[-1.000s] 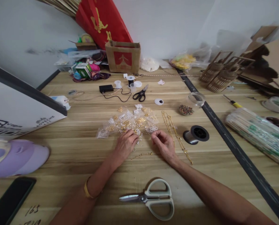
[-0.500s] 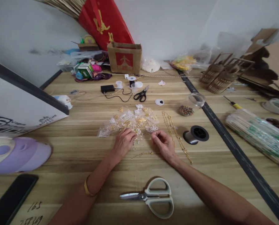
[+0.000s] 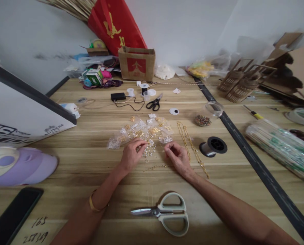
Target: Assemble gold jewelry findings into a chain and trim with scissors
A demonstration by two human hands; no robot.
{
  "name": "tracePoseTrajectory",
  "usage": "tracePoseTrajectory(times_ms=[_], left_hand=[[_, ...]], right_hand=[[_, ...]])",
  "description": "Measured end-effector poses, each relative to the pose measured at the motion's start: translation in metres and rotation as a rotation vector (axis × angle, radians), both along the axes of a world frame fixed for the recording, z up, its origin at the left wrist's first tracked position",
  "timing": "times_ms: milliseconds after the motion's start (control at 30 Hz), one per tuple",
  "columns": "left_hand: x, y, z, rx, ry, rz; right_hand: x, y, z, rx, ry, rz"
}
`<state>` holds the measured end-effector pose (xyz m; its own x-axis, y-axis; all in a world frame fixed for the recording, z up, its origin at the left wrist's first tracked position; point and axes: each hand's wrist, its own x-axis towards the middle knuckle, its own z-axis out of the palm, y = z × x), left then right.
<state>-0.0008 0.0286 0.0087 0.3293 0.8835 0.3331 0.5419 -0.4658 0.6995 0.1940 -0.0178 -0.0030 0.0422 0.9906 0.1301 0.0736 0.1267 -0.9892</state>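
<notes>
My left hand (image 3: 133, 155) is closed in a pinch at the edge of a pile of small clear and gold beads (image 3: 149, 148). Whatever lies between its fingertips is too small to make out. On the other side of the pile, my right hand (image 3: 178, 157) also pinches, with its fingertips beside a little bag of silver rings (image 3: 166, 140). What it holds, if anything, does not show. Small plastic bags of findings (image 3: 139, 126) lie just beyond both hands. A short gold chain (image 3: 155, 167) rests between the wrists, and longer gold chains (image 3: 193, 146) lie right of my right hand.
White-handled scissors (image 3: 162, 212) lie between my forearms. To the right stand a wire spool (image 3: 213, 146) and a clear jar with beads (image 3: 203, 119). Black scissors (image 3: 154, 103) and a black adapter (image 3: 118, 96) lie farther back. A phone (image 3: 15, 214) and purple cap (image 3: 36, 165) are at left.
My left hand has drawn back slightly to the left, and its thumb and finger show more plainly as a pinch. The right hand has hardly moved.
</notes>
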Motion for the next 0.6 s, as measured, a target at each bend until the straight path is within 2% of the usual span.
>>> tracePoseTrajectory(times_ms=[67, 167, 267, 400, 600], left_hand=[[0.004, -0.005, 0.008, -0.055, -0.055, -0.029], [0.011, -0.013, 0.018, -0.168, -0.091, -0.137], [0.017, -0.019, 0.024, -0.240, -0.103, -0.211], [0.020, -0.023, 0.024, -0.256, -0.105, -0.214], [0.018, -0.022, 0.016, -0.296, -0.131, -0.171]], right_hand=[[0.000, -0.001, 0.000, 0.010, -0.017, 0.016], [-0.001, -0.003, -0.001, 0.038, -0.068, 0.048], [-0.001, -0.006, -0.001, 0.097, -0.155, 0.095], [-0.002, -0.007, 0.000, 0.171, -0.247, 0.161], [-0.002, -0.007, -0.003, 0.202, -0.279, 0.178]])
